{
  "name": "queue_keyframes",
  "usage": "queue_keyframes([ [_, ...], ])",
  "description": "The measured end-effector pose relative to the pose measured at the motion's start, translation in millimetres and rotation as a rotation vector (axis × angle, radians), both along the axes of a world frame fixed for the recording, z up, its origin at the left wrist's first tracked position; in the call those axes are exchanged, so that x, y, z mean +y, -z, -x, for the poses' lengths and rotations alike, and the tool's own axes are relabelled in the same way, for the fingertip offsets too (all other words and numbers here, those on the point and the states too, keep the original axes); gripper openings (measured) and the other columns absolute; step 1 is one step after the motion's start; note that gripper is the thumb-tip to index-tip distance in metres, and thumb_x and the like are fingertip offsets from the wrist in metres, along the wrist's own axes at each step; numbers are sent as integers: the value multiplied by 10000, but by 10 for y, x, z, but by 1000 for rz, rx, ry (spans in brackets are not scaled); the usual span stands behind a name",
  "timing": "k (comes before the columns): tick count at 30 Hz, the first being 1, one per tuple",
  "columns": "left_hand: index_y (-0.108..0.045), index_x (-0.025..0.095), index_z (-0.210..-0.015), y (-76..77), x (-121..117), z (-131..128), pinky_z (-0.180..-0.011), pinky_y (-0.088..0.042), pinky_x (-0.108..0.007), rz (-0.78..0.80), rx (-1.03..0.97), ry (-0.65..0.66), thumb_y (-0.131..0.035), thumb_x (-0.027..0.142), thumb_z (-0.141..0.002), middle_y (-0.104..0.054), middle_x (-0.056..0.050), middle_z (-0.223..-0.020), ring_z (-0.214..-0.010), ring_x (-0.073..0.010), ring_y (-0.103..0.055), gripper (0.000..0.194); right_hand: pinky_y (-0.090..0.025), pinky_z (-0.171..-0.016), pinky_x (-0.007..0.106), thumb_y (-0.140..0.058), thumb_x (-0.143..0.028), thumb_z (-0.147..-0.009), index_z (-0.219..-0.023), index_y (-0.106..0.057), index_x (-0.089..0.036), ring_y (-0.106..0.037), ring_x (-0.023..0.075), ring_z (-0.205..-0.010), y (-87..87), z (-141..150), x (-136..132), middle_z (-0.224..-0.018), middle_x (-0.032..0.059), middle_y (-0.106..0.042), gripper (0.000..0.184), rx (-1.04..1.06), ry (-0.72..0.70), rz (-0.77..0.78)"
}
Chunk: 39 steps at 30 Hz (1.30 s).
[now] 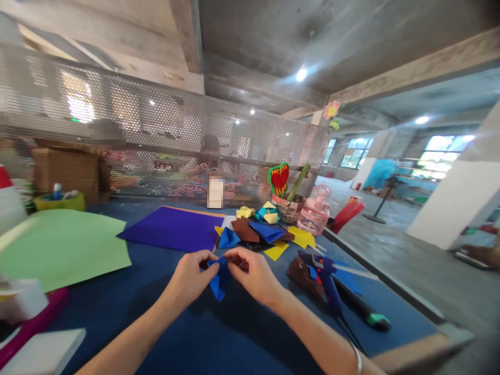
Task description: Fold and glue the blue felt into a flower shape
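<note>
Both my hands meet above the blue table [219, 333] and pinch one small folded piece of blue paper [219, 281]. My left hand [191, 276] grips its left side with thumb and fingers closed. My right hand [253, 273] grips its upper right edge, fingers pressed together. The paper's lower point hangs down between the hands. Just beyond them lies a pile of folded paper pieces [258, 234] in blue, brown and yellow.
A purple sheet [172, 229] and a green sheet [62, 250] lie to the left. A blue glue gun [326, 276] rests on the right, near a green-tipped tool [367, 312]. A pink jar [314, 213] and a basket [289, 211] stand behind. A mesh screen [156, 140] backs the table.
</note>
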<state>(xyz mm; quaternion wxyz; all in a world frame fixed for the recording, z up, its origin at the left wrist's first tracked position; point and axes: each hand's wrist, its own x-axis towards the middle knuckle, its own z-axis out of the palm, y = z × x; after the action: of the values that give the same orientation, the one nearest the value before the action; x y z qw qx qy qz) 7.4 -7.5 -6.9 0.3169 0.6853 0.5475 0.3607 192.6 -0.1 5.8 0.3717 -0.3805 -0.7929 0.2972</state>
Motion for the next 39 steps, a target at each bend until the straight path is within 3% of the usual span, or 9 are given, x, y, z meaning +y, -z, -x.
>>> queue_keyframes([
  [8, -610, 140, -942, -20, -15, -18, -671, -516, -280, 89, -129, 88, -576, 414, -902, -611, 17, -800, -697, -98, -586, 278, -555, -747, 325, -646, -229, -895, -1005, -654, -149, -674, 144, -810, 38, -33, -18, -904, 14, -700, 136, 78, 10, -31],
  [12, -609, 140, -950, -41, -29, -17, -679, -516, -284, 102, -169, 107, -577, 410, -902, -610, 16, -811, -709, -101, -588, 276, -547, -722, 284, -609, -127, -854, -1026, -672, -165, -676, 133, -792, 42, -34, -28, -903, 15, -714, 187, 113, 24, -51],
  [21, -607, 139, -934, -39, -49, -3, -650, -505, -267, 144, -259, 110, -585, 394, -900, -595, 27, -775, -674, -91, -570, 259, -522, -677, 242, -589, -122, -833, -969, -698, -173, -654, 118, -736, 58, -33, -36, -855, 15, -705, 182, 148, 26, -128],
  [27, -605, 138, -939, -88, -77, -23, -639, -508, -261, 224, -304, 100, -580, 387, -904, -598, 26, -778, -656, -83, -567, 253, -436, -570, 196, -570, -62, -801, -915, -745, -213, -576, 92, -634, 50, -40, -65, -764, -5, -659, 257, 110, 22, -248],
  [33, -608, 137, -940, -91, -74, -24, -674, -519, -277, 222, -272, 78, -588, 380, -899, -618, 11, -826, -711, -96, -589, 247, -494, -669, 216, -533, -45, -806, -901, -732, -199, -636, 113, -726, 56, -49, -66, -818, 25, -667, 269, 50, -48, -397],
  [39, -612, 138, -943, -67, -47, -17, -676, -520, -279, 228, -208, 73, -587, 388, -899, -625, 7, -834, -717, -98, -593, 256, -508, -754, 274, -504, -49, -832, -966, -709, -156, -623, 166, -836, 56, -72, -93, -913, 75, -673, 267, -161, -110, -556],
])
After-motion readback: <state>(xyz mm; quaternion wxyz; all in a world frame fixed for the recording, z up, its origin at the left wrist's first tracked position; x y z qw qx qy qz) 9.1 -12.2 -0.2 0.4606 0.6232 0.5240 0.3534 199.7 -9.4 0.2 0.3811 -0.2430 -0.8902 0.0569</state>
